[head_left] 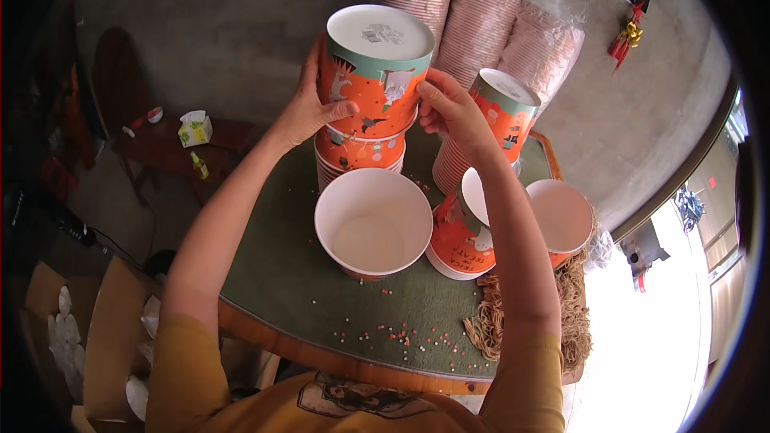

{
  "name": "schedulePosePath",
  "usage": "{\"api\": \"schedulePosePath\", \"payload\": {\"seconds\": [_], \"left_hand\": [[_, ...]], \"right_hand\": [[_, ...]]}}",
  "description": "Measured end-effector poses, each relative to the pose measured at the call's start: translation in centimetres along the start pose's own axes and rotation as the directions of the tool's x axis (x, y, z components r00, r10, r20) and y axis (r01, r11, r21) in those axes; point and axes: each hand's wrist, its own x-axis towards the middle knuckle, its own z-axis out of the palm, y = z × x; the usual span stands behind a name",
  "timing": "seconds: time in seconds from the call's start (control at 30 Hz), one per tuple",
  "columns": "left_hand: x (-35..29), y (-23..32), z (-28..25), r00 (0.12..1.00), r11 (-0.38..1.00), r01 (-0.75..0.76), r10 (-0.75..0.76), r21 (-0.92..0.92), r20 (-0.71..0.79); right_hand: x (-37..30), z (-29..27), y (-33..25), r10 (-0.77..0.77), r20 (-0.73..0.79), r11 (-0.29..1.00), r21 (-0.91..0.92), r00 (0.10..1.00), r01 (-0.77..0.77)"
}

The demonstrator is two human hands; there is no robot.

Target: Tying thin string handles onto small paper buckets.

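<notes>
Both hands grip an upside-down orange paper cup with a teal band and white bottom, at the top of a stack of like cups. My left hand clasps its left side. My right hand presses its right side with fingertips. Below, near me, an upright cup shows its white empty inside on the green round table.
Another inverted cup stack stands at right, a tipped cup and an upright cup beside it. Plastic-wrapped cup sleeves lean behind. Small beads and tan string bundles lie near the edge. Cardboard boxes at left.
</notes>
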Motion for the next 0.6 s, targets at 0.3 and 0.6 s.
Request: {"api": "schedulePosePath", "payload": {"seconds": [0.3,0.6], "left_hand": [[-1.7,-0.7,0.1,0.998,0.998,0.063,-0.063,0.03,-0.001],[-3.8,-1.3,2.0,0.997,0.998,0.042,-0.044,-0.036,-0.066]], "right_hand": [[-0.6,1.1,2.0,0.055,0.03,0.99,-0.132,0.998,-0.051],[-0.1,0.6,2.1,0.093,0.105,0.977,-0.199,0.99,-0.071]]}}
